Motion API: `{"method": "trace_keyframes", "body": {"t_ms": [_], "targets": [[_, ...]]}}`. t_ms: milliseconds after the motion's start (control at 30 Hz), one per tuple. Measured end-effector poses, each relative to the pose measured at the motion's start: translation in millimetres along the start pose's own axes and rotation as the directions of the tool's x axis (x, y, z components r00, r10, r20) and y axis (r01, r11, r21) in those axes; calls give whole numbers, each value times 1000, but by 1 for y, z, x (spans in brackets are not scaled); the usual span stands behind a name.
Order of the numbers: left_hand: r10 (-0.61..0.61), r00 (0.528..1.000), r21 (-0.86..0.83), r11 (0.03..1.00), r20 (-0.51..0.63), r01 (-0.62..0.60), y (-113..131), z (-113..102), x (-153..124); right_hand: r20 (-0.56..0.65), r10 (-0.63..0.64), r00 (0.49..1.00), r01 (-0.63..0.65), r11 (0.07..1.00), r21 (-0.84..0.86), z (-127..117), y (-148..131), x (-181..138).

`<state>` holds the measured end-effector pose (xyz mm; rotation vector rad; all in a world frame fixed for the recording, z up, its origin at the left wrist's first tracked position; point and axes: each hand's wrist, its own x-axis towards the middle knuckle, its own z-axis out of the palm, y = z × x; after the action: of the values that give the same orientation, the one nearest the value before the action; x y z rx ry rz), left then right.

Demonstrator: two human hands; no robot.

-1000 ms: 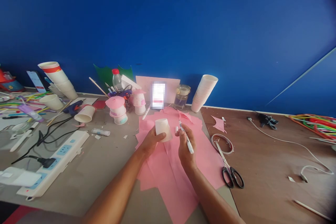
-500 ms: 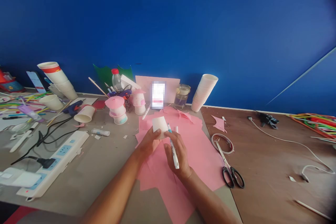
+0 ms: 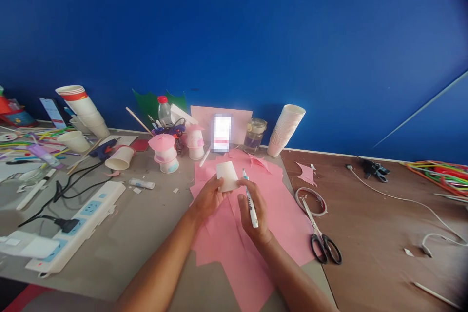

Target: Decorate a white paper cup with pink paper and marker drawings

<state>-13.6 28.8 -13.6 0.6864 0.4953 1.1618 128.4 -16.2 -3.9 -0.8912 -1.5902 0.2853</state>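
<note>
A small white piece of paper or card (image 3: pixel 227 176) is pinched by my left hand (image 3: pixel 209 199) above a spread of pink paper (image 3: pixel 234 248). My right hand (image 3: pixel 258 207) grips a white marker pen (image 3: pixel 250 204) with a bluish tip that points up and away from me. The right fingertips are at the lower right edge of the white piece; whether they touch it I cannot tell. The marker's tip is apart from the white piece, to its right.
Scissors (image 3: pixel 321 239) and a tape roll (image 3: pixel 320 202) lie to the right. A stack of paper cups (image 3: pixel 286 130), a jar (image 3: pixel 255 134), a lit phone (image 3: pixel 222 132) and two pink-topped cup models (image 3: pixel 164 153) stand behind. A power strip (image 3: pixel 76 226) and cables are at the left.
Both hands have shifted slightly right. The marker has moved right, away from the white piece, and no longer overlaps its edge.
</note>
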Motion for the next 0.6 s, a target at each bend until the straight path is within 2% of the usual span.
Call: {"method": "trace_keyframes", "body": {"t_ms": [133,333,600], "targets": [[41,999,79,996,1,-40,1,1,-1,0,-55,999,55,998,31,-2,1,-1],[-32,999,92,995,-31,35,-2,-1,-1,-9,114,993,-112,990,89,-2,-2,-3],[-33,999,38,999,-23,34,-7,-2,2,5,112,994,-112,981,161,-3,-7,4]]}}
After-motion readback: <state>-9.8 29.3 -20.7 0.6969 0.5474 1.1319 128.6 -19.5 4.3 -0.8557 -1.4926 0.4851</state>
